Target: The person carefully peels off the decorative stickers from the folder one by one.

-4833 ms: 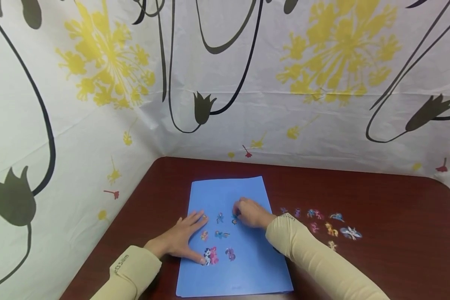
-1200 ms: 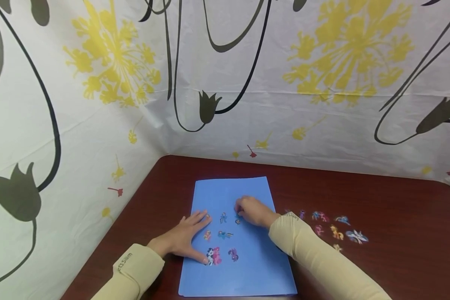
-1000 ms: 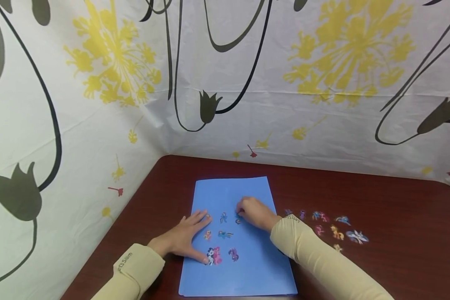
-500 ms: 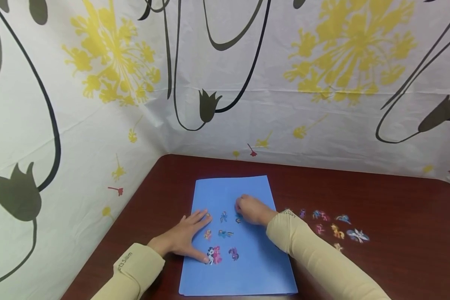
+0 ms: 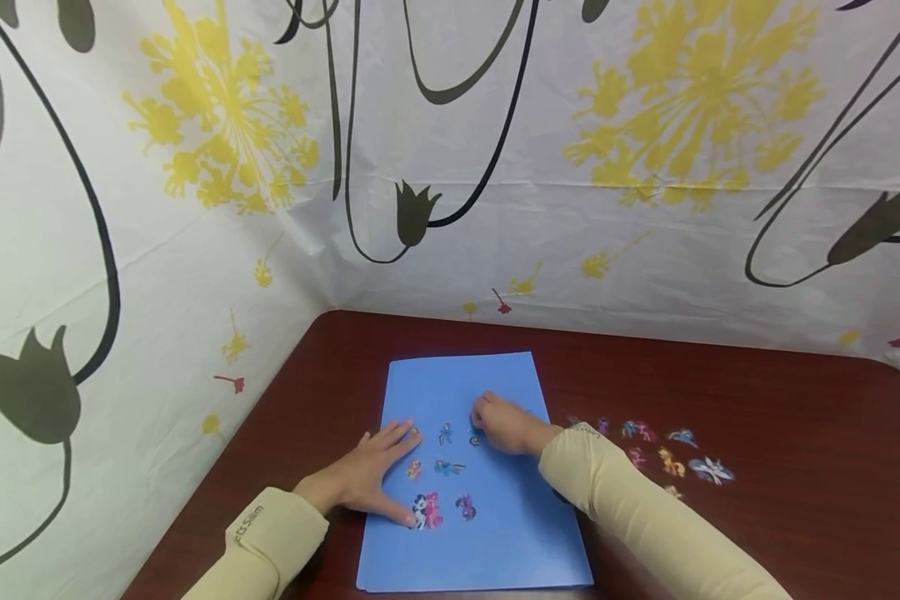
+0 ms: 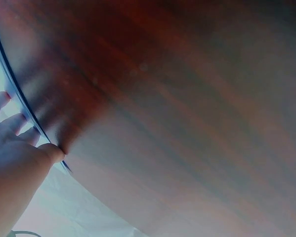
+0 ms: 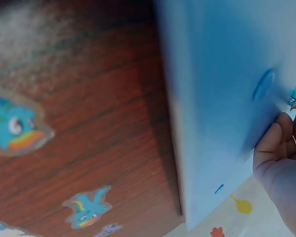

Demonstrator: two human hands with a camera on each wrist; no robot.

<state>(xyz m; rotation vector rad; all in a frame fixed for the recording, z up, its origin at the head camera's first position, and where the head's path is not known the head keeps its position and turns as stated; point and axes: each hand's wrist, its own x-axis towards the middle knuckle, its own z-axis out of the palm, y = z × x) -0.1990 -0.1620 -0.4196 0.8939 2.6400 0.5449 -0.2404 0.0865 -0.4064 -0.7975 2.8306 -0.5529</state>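
A blue folder [image 5: 513, 533] lies on the table, with several small pony stickers on it. My left hand [image 5: 363, 475] rests spread on its left side, the thumb at a black-and-white and pink pony sticker [image 5: 427, 510]. My right hand [image 5: 506, 423] bends its fingers over the folder's upper right, fingertips at a blue pony sticker [image 7: 295, 98] with a rainbow tail; the fingers cover part of it. Left of that sticker is another blue pony sticker [image 5: 446, 433]. Lower down are a flying blue pony sticker [image 5: 450, 467] and a purple one [image 5: 466, 507].
Several loose pony stickers lie on the dark red-brown table [image 5: 810, 467] right of the folder, among them an orange one [image 5: 672, 462] and a white winged one [image 5: 711, 470]. The right sleeve [image 5: 630, 508] passes beside them. A patterned white cloth [image 5: 450, 275] hangs behind the table.
The right hand stays at the same blue sticker, with only slight shifts of hand and forearm. The left hand keeps its place on the folder. The head view has shifted slightly.
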